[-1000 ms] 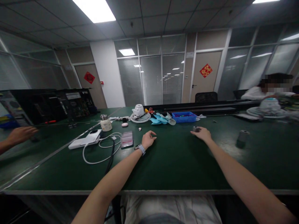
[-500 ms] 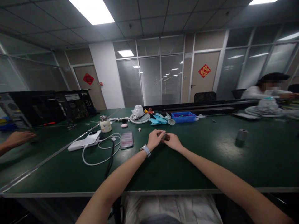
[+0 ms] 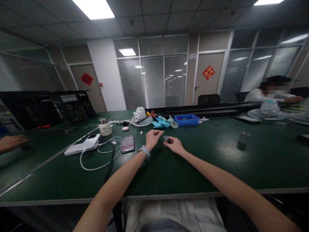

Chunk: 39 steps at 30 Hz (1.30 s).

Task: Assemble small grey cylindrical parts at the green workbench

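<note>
A small grey metal cylinder (image 3: pixel 166 139) with a hole in its top stands upright above the green table, gripped between the thumb and fingers of my right hand (image 3: pixel 175 146). Just to the left, my left hand (image 3: pixel 152 139), with a watch on its wrist, is held apart from the cylinder. Its fingertips are pinched together towards the right; whatever lies between them is too small to make out. A second, larger grey metal cylinder (image 3: pixel 244 138) rests upright on the table, well to the right of both hands.
Behind the hands lie blue fan blades (image 3: pixel 161 122), a white fan part (image 3: pixel 141 119) and a blue bin (image 3: pixel 187 120). Left are a phone (image 3: pixel 93 140), cables, a bottle (image 3: pixel 105 127) and a blurred card (image 3: pixel 127 144). Another person's hand (image 3: pixel 13 144) is far left; someone sits far right.
My hands have come apart: the left moved away leftwards from the cylinder, which stays in my right hand and now shows its top. The view has shifted slightly.
</note>
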Each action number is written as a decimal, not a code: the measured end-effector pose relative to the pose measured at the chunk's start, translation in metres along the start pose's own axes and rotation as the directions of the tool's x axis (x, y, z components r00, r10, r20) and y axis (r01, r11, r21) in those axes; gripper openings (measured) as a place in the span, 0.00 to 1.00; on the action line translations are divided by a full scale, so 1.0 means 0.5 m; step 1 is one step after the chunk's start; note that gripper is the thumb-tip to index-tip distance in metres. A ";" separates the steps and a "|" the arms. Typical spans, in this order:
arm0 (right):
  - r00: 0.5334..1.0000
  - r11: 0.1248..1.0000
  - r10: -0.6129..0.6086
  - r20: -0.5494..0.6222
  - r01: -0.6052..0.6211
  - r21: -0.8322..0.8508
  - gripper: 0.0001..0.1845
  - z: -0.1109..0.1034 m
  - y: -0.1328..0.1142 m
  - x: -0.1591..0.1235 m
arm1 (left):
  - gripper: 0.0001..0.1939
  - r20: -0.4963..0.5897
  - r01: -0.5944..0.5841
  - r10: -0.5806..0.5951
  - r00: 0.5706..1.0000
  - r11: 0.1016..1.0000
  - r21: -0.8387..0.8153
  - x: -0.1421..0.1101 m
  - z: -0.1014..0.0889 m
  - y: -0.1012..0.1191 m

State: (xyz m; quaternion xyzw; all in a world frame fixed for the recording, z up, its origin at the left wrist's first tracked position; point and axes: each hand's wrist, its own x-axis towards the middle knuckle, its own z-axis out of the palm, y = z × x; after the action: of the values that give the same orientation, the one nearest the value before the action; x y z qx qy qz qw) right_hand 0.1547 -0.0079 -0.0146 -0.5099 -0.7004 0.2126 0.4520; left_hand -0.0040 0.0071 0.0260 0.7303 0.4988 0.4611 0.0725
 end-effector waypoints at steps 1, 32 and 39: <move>1.000 1.000 0.014 0.001 -0.014 0.019 0.16 0.001 0.001 0.001 | 0.20 0.026 0.009 -0.010 1.000 1.000 0.030 -0.001 0.000 -0.012; 0.909 0.767 -0.388 0.151 0.410 -0.493 0.26 -0.037 -0.028 -0.006 | 0.13 -0.070 0.396 -0.401 0.913 0.915 -0.077 -0.011 0.019 -0.083; 0.892 0.852 -0.295 0.343 0.408 -0.329 0.17 0.012 -0.027 0.001 | 0.13 -0.043 0.381 -0.383 0.923 0.923 -0.051 -0.010 0.026 -0.091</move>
State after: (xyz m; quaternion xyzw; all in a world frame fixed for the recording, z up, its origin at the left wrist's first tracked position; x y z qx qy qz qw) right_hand 0.1425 -0.0118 -0.0070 -0.4164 -0.8672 0.0505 0.2684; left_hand -0.0247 0.0301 -0.0098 0.6052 0.6236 0.4673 0.1630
